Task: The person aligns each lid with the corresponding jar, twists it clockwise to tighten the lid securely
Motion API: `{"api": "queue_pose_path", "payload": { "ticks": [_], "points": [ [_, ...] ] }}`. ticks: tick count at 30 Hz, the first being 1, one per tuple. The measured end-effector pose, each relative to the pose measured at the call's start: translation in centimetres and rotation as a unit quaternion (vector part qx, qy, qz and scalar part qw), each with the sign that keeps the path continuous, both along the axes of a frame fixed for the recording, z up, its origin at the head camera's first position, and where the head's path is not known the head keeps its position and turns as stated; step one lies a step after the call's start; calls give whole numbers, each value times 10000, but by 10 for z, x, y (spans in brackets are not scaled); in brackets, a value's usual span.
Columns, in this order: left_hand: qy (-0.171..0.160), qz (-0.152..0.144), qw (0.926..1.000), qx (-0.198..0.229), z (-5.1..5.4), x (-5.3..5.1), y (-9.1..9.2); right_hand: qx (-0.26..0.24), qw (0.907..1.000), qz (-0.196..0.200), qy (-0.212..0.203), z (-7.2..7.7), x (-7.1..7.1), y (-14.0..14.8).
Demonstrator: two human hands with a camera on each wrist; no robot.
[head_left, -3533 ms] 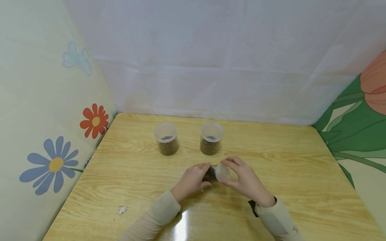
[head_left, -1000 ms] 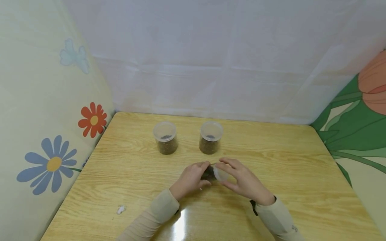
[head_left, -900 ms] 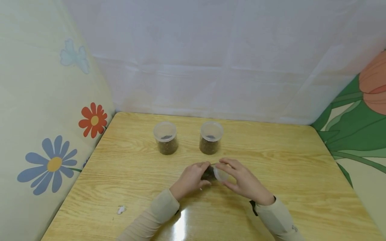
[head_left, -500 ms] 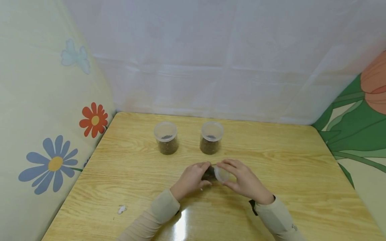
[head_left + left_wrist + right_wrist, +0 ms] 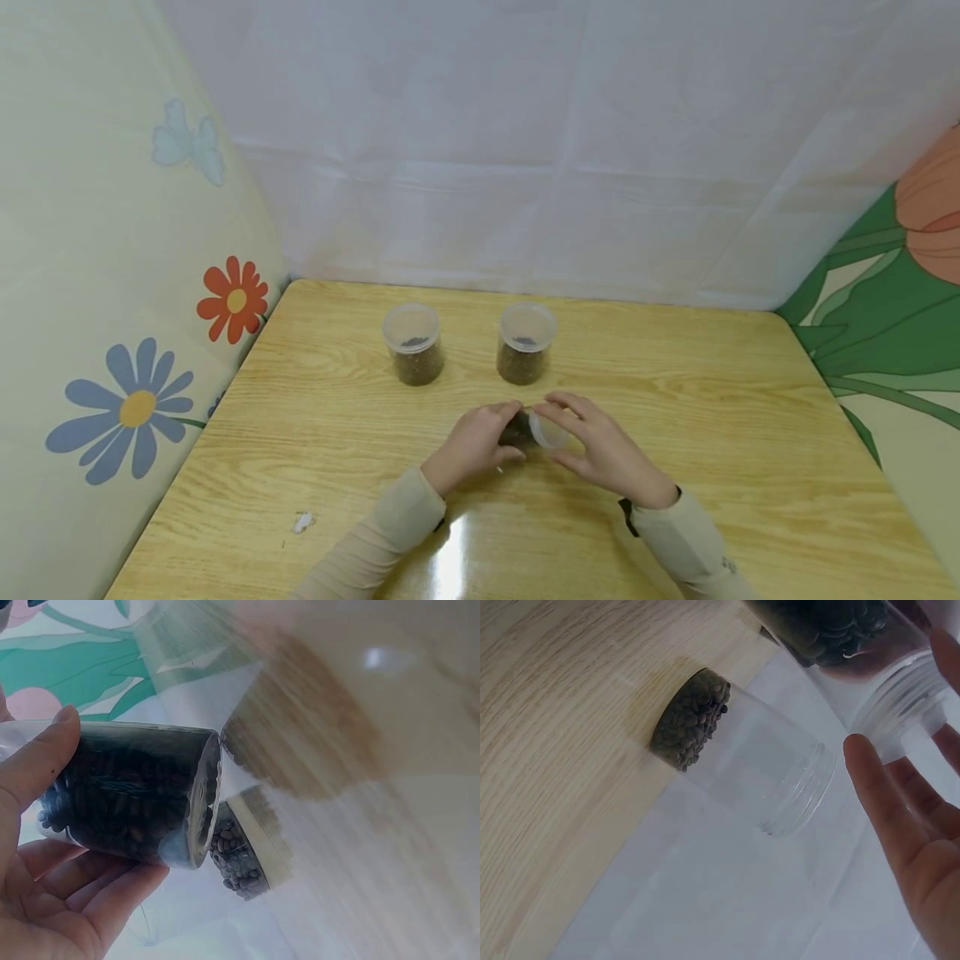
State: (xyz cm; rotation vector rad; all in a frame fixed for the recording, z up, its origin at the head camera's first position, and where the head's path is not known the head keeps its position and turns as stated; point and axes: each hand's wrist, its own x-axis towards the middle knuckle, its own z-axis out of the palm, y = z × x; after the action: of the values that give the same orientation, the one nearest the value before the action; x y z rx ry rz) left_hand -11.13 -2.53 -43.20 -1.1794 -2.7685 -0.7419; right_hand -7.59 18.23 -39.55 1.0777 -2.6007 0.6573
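Note:
A clear jar (image 5: 517, 432) of dark, bean-like pieces lies tilted on its side above the table, mouth towards the right. My left hand (image 5: 471, 448) grips its body; in the left wrist view the thumb lies over the jar (image 5: 131, 787) and the fingers lie beneath it. At the mouth end, my right hand (image 5: 609, 454) holds the clear lid (image 5: 550, 430) between thumb and fingers. In the right wrist view the fingers surround the ridged lid (image 5: 904, 701), which sits on the jar's neck. The palm side of the left hand is hidden in the head view.
Two similar clear jars, a left one (image 5: 417, 362) and a right one (image 5: 522, 362), stand upright behind my hands, each partly filled with dark pieces. A small white patch (image 5: 303, 522) marks the wooden table (image 5: 712, 400) at front left. A pale cloth wall (image 5: 480, 167) rises behind.
My right hand's fingers have shifted around the lid, lifting slightly and moving a little left. The jar stays in the left hand, tilted much as before. The standing jars have not moved.

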Motion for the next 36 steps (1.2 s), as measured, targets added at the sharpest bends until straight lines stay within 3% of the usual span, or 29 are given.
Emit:
{"api": "queue_pose_path", "payload": {
  "ticks": [10, 27, 36],
  "points": [
    [116, -89, 9999, -23, -2, 0, 2, -124, 9993, -233, -280, 2, 1, 0],
    [32, 97, 9999, 98, -4, 1, 1, -156, 9978, -616, -171, 1, 3, -7],
    [-263, -3, 9996, 62, -2, -3, -1, -578, 9960, -650, -192, -2, 5, -8]
  ]
}}
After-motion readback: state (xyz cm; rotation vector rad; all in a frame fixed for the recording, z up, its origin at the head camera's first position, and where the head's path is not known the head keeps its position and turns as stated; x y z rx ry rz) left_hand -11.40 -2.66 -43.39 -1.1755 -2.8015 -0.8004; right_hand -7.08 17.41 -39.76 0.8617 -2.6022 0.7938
